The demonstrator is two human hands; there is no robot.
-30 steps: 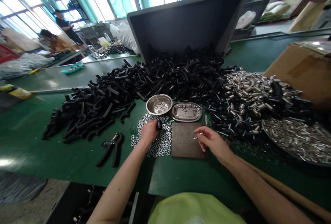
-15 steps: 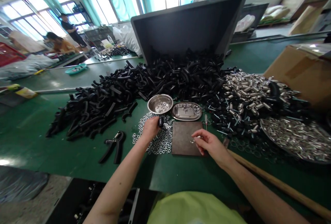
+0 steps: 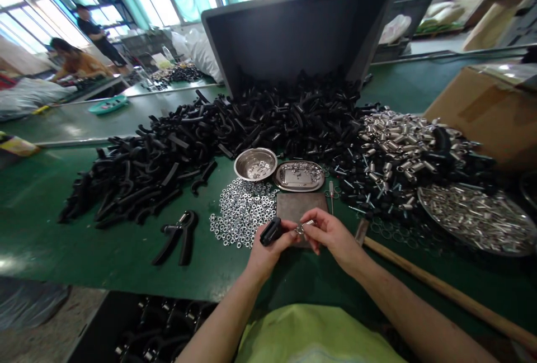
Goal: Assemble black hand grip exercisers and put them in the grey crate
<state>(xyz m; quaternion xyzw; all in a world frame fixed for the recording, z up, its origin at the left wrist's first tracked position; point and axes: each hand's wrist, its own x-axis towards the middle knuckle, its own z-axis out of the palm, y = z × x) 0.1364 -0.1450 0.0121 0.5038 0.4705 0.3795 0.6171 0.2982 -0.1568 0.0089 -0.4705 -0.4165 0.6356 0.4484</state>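
My left hand (image 3: 268,245) is closed round a black handle part (image 3: 271,231), its thumb and finger reaching toward my right hand. Pinched in the fingers of my right hand (image 3: 329,234) is a small metal spring (image 3: 307,225). The fingertips of both hands meet over the near part of a flat metal plate (image 3: 300,203). Left of the plate lie many loose nuts (image 3: 241,212). Behind it stand a round steel bowl (image 3: 255,164) and an oval steel tray (image 3: 300,176), each with small metal parts. An assembled black hand grip (image 3: 178,237) rests farther left.
A heap of black handles (image 3: 168,156) spills from a grey bin (image 3: 302,33). At right are metal springs (image 3: 394,139), a large tray of pins (image 3: 478,220), a cardboard box (image 3: 482,111) and a hammer with a wooden handle (image 3: 444,284). Two people are at the far left.
My left hand has come from the nuts to the right, beside my right hand, bringing the black handle part. My right hand has shifted slightly left. The view has shifted a little.
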